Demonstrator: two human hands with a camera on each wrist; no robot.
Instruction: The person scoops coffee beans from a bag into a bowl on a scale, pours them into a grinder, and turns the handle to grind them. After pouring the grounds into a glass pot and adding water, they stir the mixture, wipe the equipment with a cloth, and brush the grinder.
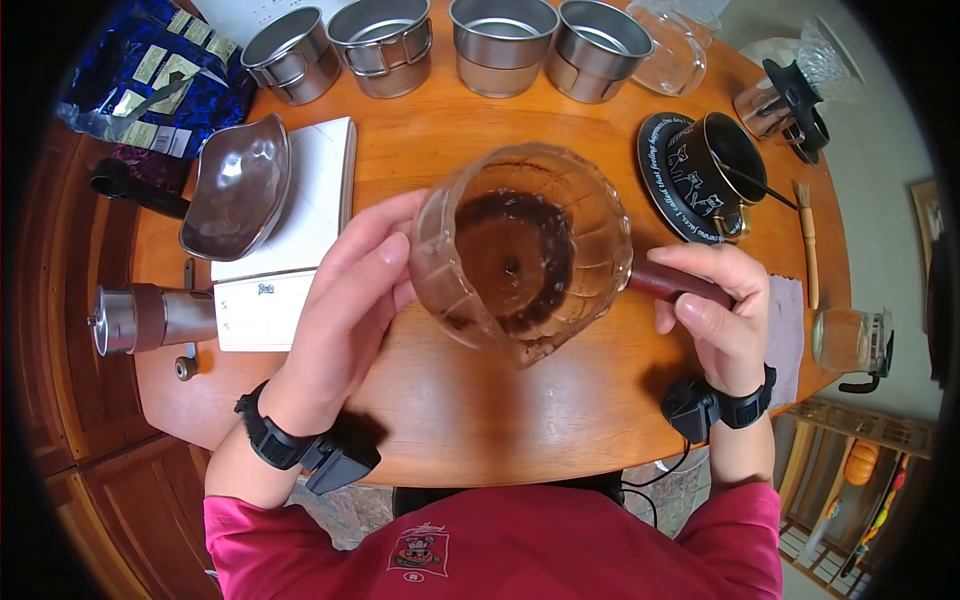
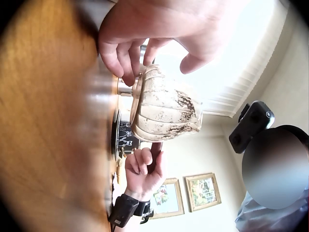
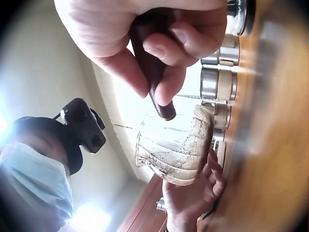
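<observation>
A ribbed clear glass pitcher (image 1: pixel 590 230) with a spout is held over the table, its mouth tilted toward the head camera. Dark brown wet residue clings in a ring around its inside, and dark specks show through its wall in the left wrist view. My right hand (image 1: pixel 725 300) grips the pitcher's reddish-brown handle (image 1: pixel 675 283), thumb on one side and fingers wrapped on the other. At the pitcher's left side and base, my left hand (image 1: pixel 345 280) lies with loosely extended fingers against the glass. Its thumb stands apart from the pitcher in the left wrist view.
Several steel cups (image 1: pixel 500 50) line the back of the table. A dark bowl (image 1: pixel 235 185) sits on a white scale (image 1: pixel 325 180), near a hand grinder (image 1: pixel 150 318). To the right are a black cup (image 1: pixel 705 190) on its saucer, a brush (image 1: pixel 810 255) and a glass server (image 1: pixel 840 340).
</observation>
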